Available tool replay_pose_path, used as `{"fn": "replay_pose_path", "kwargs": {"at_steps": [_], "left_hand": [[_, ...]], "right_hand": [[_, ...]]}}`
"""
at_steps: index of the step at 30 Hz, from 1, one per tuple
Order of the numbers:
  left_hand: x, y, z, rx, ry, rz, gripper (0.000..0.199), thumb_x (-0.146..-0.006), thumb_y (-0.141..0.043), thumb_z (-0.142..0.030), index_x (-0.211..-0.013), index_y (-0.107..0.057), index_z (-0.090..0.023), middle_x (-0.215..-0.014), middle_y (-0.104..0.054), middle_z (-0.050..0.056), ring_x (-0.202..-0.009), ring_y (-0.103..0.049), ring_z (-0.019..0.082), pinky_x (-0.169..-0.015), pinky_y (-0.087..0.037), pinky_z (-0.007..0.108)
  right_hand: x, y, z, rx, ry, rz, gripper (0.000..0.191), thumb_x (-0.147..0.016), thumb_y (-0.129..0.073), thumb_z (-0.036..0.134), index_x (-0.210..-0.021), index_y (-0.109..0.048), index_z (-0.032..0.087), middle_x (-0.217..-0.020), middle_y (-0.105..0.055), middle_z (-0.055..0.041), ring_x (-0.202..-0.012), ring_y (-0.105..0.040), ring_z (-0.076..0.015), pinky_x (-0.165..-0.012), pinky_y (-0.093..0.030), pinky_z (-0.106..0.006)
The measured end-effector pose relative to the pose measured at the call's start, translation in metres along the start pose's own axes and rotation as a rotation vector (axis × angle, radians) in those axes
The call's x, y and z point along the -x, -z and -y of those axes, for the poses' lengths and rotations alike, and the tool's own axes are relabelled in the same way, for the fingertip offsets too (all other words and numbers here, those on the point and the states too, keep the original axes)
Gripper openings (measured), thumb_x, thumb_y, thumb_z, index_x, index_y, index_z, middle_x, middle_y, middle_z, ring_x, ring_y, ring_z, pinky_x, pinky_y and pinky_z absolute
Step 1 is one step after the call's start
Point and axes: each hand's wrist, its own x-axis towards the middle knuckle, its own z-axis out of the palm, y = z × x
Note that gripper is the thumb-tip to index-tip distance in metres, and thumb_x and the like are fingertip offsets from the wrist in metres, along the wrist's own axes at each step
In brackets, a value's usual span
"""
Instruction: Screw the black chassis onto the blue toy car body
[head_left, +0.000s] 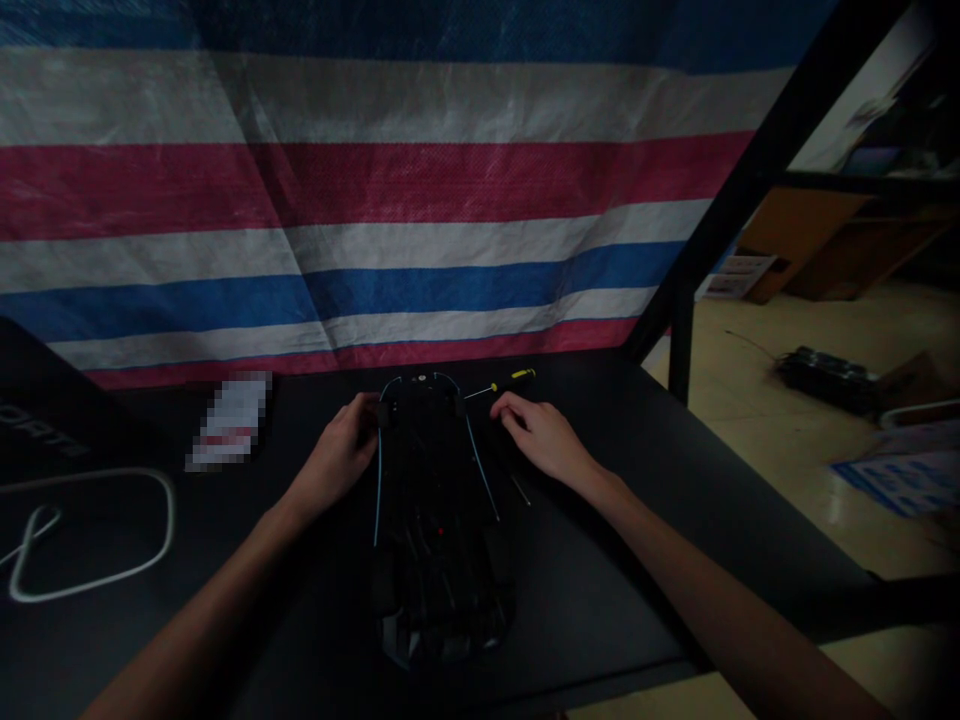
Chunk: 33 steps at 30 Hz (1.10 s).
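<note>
A dark toy car (435, 470) lies upside down on the black table (600, 620), its underside up and thin blue trim along its edges. My left hand (346, 440) rests against the car's left side near its far end, fingers curled in at the edge and tips partly hidden. To the right of the car, my right hand (544, 435) has its fingers bent and drawn together; anything between them cannot be made out. Just beyond it lies a yellow-and-black screwdriver (514, 381), its thin shaft pointing at the car. A slim metal rod (520, 490) lies beneath the right hand.
A white cable (169, 520) loops over the table's left part. Behind it are a blurred-out pale item (231, 420) and a dark box (52, 420). Striped sheeting (375, 180) hangs at the back. A black frame post (681, 340) stands at right; objects lie on the floor beyond.
</note>
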Motion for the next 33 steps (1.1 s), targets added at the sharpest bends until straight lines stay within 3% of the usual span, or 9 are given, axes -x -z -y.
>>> {"fn": "replay_pose_path", "kwargs": {"at_steps": [15, 33], "left_hand": [[0.0009, 0.0014, -0.0042, 0.008, 0.01, -0.006, 0.035, -0.092, -0.056, -0.025, -0.127, -0.054, -0.019, -0.11, -0.071, 0.012, -0.097, -0.07, 0.028, -0.089, -0.056, 0.048], [0.0015, 0.0015, -0.0059, 0.026, 0.018, -0.006, 0.034, -0.092, -0.057, -0.026, -0.126, -0.054, -0.021, -0.112, -0.072, 0.011, -0.101, -0.07, 0.028, -0.092, -0.055, 0.047]], "right_hand": [[-0.0015, -0.001, -0.0023, 0.018, 0.006, -0.001, 0.023, -0.096, -0.045, 0.023, -0.103, -0.067, 0.026, -0.074, -0.068, 0.002, -0.064, -0.062, -0.0159, -0.063, -0.035, -0.026], [-0.0009, 0.0011, -0.0003, 0.021, 0.005, 0.013, 0.024, -0.097, -0.045, 0.024, -0.105, -0.067, 0.026, -0.077, -0.068, 0.0016, -0.066, -0.063, -0.0164, -0.064, -0.036, -0.027]]}}
